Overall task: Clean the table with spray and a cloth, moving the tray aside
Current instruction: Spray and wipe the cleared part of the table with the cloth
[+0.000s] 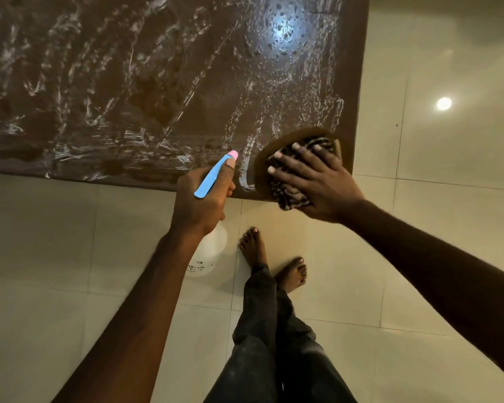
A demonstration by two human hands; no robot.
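The brown table [157, 91] fills the upper left, its top streaked with white spray foam and droplets. My right hand [317, 181] presses flat on a dark striped cloth [288, 196] at the table's near right corner, where a wiped patch shows bare brown. My left hand [201, 199] grips a spray bottle by its blue trigger head with a pink nozzle [213, 175], pointing toward the table edge. The bottle's clear white body [207, 254] hangs below my wrist. No tray is in view.
Cream floor tiles [419, 199] surround the table in front and to the right. My bare feet [274, 260] and dark trousers stand just below the table's near edge. A ceiling light reflects on the wet top and on the floor.
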